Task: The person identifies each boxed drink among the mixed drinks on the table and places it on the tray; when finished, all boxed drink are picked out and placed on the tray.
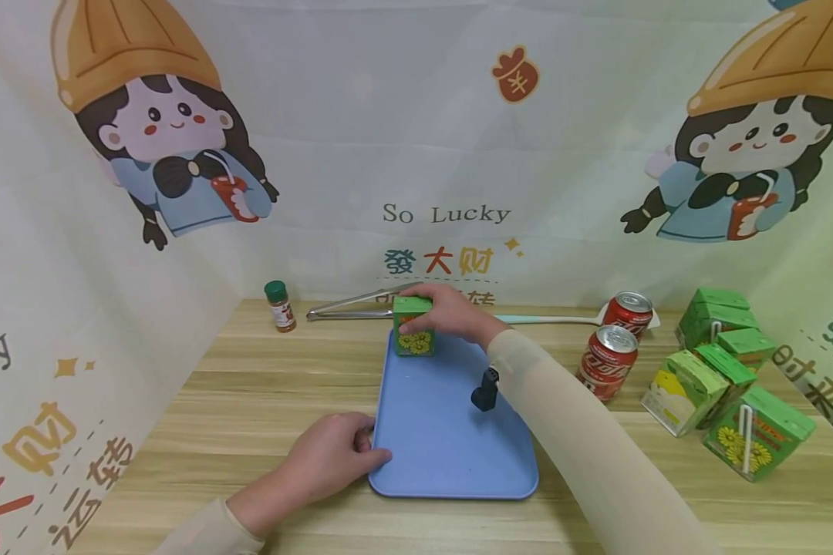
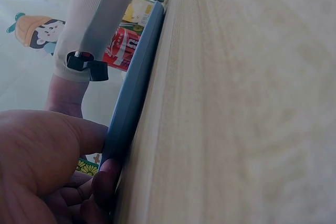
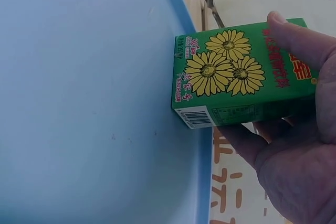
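Observation:
A green drink carton (image 3: 231, 72) with yellow flowers stands upright at the far left corner of the blue tray (image 1: 458, 432). My right hand (image 1: 451, 312) grips it from above, thumb on the flowered face and fingers behind, as the right wrist view shows. At the tray's near left edge, my left hand (image 1: 336, 455) pinches the rim (image 2: 134, 87) between thumb and fingers; the left wrist view shows this from the side, with the tray low over the wooden table.
Metal tongs (image 1: 350, 314) and a green-capped spice jar (image 1: 280, 307) lie and stand at the back left. Right of the tray are two red cola cans (image 1: 607, 362), a white-headed utensil with a pale handle (image 1: 548, 319), and several green and yellow drink cartons (image 1: 760, 435).

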Demonstrator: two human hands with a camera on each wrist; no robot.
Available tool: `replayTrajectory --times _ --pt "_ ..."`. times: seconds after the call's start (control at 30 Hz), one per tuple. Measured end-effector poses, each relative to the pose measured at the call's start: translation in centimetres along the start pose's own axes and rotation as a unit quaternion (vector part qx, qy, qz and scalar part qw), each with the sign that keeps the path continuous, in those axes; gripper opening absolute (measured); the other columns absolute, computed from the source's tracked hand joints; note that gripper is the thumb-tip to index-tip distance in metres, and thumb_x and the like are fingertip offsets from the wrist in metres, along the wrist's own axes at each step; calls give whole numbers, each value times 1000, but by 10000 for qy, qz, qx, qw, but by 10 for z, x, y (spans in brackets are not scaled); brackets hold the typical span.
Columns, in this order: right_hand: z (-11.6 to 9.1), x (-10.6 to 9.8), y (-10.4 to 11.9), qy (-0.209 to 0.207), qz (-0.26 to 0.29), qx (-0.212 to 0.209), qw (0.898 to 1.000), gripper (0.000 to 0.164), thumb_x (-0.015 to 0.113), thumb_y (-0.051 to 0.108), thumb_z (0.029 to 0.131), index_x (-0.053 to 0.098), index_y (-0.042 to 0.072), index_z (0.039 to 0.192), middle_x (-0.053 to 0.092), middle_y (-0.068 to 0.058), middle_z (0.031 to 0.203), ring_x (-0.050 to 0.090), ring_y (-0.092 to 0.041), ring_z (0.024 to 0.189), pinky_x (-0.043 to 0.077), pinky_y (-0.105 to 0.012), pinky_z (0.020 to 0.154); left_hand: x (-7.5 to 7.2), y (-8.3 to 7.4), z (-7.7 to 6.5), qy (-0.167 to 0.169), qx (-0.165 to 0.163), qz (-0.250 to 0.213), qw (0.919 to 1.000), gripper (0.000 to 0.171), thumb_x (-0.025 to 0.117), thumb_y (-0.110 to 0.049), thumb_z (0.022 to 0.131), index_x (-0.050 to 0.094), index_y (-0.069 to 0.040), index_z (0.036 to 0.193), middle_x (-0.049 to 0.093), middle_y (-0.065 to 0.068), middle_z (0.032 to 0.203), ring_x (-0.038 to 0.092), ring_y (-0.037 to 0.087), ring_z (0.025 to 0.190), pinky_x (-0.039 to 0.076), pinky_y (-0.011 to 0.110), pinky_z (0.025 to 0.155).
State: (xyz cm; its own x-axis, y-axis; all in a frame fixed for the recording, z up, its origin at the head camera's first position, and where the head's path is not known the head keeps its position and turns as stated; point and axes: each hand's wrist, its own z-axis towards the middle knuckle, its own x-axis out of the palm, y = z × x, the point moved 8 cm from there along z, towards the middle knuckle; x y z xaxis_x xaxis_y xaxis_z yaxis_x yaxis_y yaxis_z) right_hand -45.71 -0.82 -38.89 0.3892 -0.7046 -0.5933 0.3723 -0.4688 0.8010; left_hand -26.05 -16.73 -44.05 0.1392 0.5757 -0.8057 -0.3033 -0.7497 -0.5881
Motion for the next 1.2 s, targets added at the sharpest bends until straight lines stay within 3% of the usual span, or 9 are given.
replayTrajectory --times 0.27,0.63,1.0,1.2 --pt "-1 1 6 91 -51 -302 9995 84 97 27 88 57 27 162 62 -7 155 64 -26 125 51 -52 110 1 1 0 16 -9 -28 10000 32 90 -28 95 62 -19 81 56 -11 67 49 5 57 39 27 56" --pt "-3 -2 8 250 -157 -407 9987 107 99 31 85 39 27 174 44 -13 174 59 -29 137 46 -57 117 1 0 1 0 18 -84 10000 32 89 -27 95 62 -19 80 56 -11 67 48 5 57 38 27 56" --pt "-12 -12 13 177 -289 -431 9985 109 98 36 85 36 30 175 40 -13 176 43 -42 157 40 -66 121 1 0 1 -6 2 -55 10000 33 90 -28 95 61 -18 80 55 -11 66 48 5 57 37 27 57" --pt "-23 -26 16 32 -376 -524 9979 108 98 36 86 37 30 174 36 -3 179 38 -36 161 37 -67 123 1 1 0 -37 -11 -20 10000 34 90 -28 94 61 -19 79 55 -11 66 48 5 57 37 27 56"
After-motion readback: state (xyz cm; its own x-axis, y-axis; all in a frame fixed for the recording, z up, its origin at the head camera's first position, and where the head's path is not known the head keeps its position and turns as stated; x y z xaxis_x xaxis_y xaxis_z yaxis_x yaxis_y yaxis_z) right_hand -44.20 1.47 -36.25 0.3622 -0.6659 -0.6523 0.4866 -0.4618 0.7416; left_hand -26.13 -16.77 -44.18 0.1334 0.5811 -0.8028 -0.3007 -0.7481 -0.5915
